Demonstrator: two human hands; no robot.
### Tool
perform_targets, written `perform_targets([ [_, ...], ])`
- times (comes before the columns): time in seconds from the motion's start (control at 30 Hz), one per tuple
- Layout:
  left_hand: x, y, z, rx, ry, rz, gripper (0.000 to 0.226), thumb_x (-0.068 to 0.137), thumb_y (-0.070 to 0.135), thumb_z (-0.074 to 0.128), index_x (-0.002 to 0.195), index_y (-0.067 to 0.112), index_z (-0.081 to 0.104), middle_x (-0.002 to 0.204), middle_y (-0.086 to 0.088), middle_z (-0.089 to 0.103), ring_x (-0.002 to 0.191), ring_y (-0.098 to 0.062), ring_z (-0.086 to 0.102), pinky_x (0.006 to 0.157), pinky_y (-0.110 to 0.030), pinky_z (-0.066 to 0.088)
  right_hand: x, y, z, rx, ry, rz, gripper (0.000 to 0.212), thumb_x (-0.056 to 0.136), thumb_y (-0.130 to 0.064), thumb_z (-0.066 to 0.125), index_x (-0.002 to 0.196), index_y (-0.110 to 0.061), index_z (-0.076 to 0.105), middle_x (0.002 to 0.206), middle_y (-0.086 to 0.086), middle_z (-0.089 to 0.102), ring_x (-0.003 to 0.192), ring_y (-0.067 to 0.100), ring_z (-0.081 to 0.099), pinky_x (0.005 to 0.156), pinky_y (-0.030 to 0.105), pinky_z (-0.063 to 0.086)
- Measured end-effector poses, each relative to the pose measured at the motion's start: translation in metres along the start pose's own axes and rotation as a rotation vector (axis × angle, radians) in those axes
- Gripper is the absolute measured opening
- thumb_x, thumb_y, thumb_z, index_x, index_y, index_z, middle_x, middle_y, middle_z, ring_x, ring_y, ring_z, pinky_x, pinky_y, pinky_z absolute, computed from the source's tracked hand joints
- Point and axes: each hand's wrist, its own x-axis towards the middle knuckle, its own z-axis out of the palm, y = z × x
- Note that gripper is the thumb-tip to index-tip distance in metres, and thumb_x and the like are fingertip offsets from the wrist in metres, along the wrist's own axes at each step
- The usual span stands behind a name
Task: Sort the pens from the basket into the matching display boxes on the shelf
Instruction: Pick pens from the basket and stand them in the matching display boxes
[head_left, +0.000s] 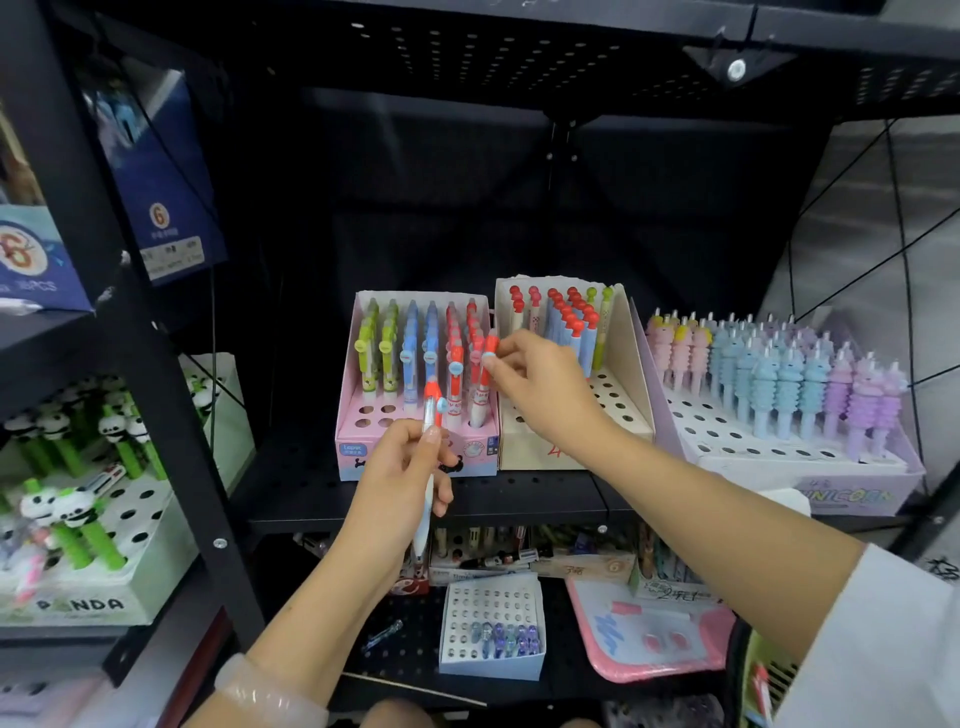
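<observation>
Pens with red caps are the ones in hand: the right hand (540, 387) pinches the top of a red-capped pen (485, 371) between thumb and fingertips, its barrel standing nearly upright at the right end of the pink display box (415, 452), which sits toward the front edge of the black shelf (519, 499). The left hand (400, 470) is closed around a second red-capped pen (430, 462), held tilted just in front of that box. The red columns at the box's right side match both pens, so this looks like the right home. To seat the pinched pen well, I would keep it vertical over an open hole in the front rows, let the tip find the hole, and press straight down by the cap without leaning on neighbouring pens, which stand close and could tip. The cream box (571, 415) touching the pink box's right side also carries red tops, but of a different shape, so check the cap before choosing. The waiting pen should stay clear until the first one sits. The basket's contents cannot be made out.
</observation>
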Motion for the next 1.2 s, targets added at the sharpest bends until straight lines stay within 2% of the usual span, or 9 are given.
perform_targets([
  [0.2, -0.001, 0.002, -0.005, 0.025, 0.028, 0.032, 0.026, 0.099, 0.022, 0.039, 0.090, 0.005, 0.056, 0.062, -0.001, 0.050, 0.046, -0.007, 0.042, 0.044, -0.019, 0.039, 0.004, -0.006, 0.002, -0.085, -0.147, 0.063, 0.023, 0.093, -0.025, 0.055, 0.103, -0.004, 0.061, 0.087, 0.008, 0.070, 0.084, 0.017, 0.066, 0.085, 0.033, 0.052],
  [0.37, -0.002, 0.006, -0.004, -0.048, 0.047, 0.068, 0.013, 0.099, 0.019, 0.039, 0.094, 0.011, 0.048, 0.060, 0.008, 0.055, 0.043, -0.005, 0.040, 0.041, -0.018, 0.036, -0.007, -0.019, -0.002, -0.029, 0.047, 0.003, 0.020, 0.089, -0.031, 0.060, 0.098, -0.014, 0.059, 0.072, -0.012, 0.057, 0.064, -0.002, 0.052, 0.057, 0.007, 0.041],
  [0.5, -0.003, 0.008, -0.003, -0.074, 0.037, 0.088, 0.013, 0.098, 0.019, 0.039, 0.095, 0.008, 0.046, 0.065, 0.000, 0.056, 0.043, -0.007, 0.041, 0.041, -0.019, 0.037, -0.018, -0.037, 0.003, 0.248, -0.255, 0.040, 0.017, 0.089, -0.036, 0.058, 0.097, -0.022, 0.064, 0.087, -0.013, 0.063, 0.071, -0.007, 0.056, 0.060, 0.008, 0.041],
  [0.6, -0.004, 0.009, -0.005, -0.077, 0.034, 0.088, 0.016, 0.098, 0.021, 0.041, 0.098, 0.008, 0.050, 0.068, -0.003, 0.060, 0.045, -0.008, 0.049, 0.044, -0.020, 0.043, -0.020, -0.041, 0.006, 0.373, -0.345, 0.130, 0.019, 0.089, -0.031, 0.060, 0.104, -0.020, 0.063, 0.090, -0.009, 0.065, 0.071, -0.005, 0.055, 0.062, 0.012, 0.040],
  [0.7, -0.002, 0.009, -0.013, 0.029, 0.039, 0.141, 0.013, 0.095, 0.025, 0.045, 0.099, 0.019, 0.057, 0.080, 0.004, 0.070, 0.070, -0.004, 0.065, 0.063, -0.015, 0.052, -0.014, -0.045, 0.004, 0.383, -0.272, 0.108, 0.014, 0.089, -0.029, 0.060, 0.100, -0.021, 0.060, 0.088, -0.009, 0.066, 0.074, -0.002, 0.058, 0.059, 0.010, 0.047],
  [0.83, -0.001, 0.008, -0.028, 0.227, 0.027, 0.188, 0.020, 0.094, 0.023, 0.051, 0.102, 0.041, 0.052, 0.108, 0.019, 0.059, 0.097, 0.018, 0.052, 0.081, -0.002, 0.041, 0.006, -0.053, -0.008, 0.443, 0.033, 0.044, 0.006, 0.090, -0.025, 0.059, 0.096, -0.024, 0.057, 0.086, -0.006, 0.065, 0.081, 0.005, 0.062, 0.064, 0.011, 0.051],
  [0.97, -0.005, 0.001, -0.037, 0.262, 0.059, 0.148, 0.024, 0.094, 0.018, 0.052, 0.111, 0.035, 0.054, 0.113, 0.022, 0.057, 0.103, 0.016, 0.050, 0.081, -0.005, 0.038, 0.021, -0.048, -0.007, 0.324, 0.131, -0.012, 0.009, 0.090, -0.020, 0.060, 0.098, -0.018, 0.056, 0.085, -0.005, 0.062, 0.077, 0.005, 0.060, 0.064, 0.009, 0.048],
  [1.1, -0.007, -0.004, -0.044, 0.267, 0.074, 0.098, 0.027, 0.095, 0.018, 0.049, 0.119, 0.030, 0.054, 0.117, 0.018, 0.057, 0.110, 0.004, 0.051, 0.084, -0.012, 0.035, 0.021, -0.037, 0.010, 0.082, 0.031, -0.052, 0.013, 0.089, -0.022, 0.061, 0.099, -0.016, 0.058, 0.082, -0.011, 0.056, 0.072, -0.002, 0.052, 0.064, 0.011, 0.046],
  [1.2, -0.008, -0.005, -0.045, 0.273, 0.067, 0.083, 0.028, 0.095, 0.018, 0.049, 0.120, 0.030, 0.054, 0.117, 0.017, 0.057, 0.111, 0.000, 0.052, 0.086, -0.015, 0.036, 0.020, -0.031, 0.020, -0.213, 0.037, -0.160, 0.017, 0.086, -0.030, 0.063, 0.096, -0.016, 0.064, 0.094, -0.006, 0.058, 0.091, 0.008, 0.050, 0.075, 0.021, 0.038],
])
